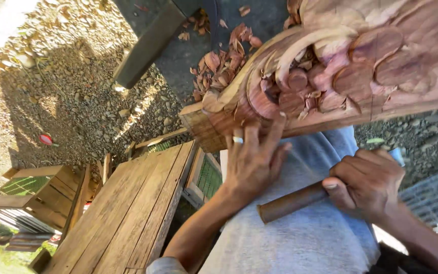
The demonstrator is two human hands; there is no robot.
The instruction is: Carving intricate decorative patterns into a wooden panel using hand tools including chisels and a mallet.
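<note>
My left hand presses spread fingers against the reddish carved wooden beam, nearer it. My right hand grips a round brown wooden handle tightly; the beam lies at twelve o'clock, its long axis running nine to three.

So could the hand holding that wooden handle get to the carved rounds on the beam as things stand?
Probably yes. The right hand grips the wooden handle just below the carved beam, and nothing lies between them. The left hand rests on the beam's edge, off to the side.
</note>
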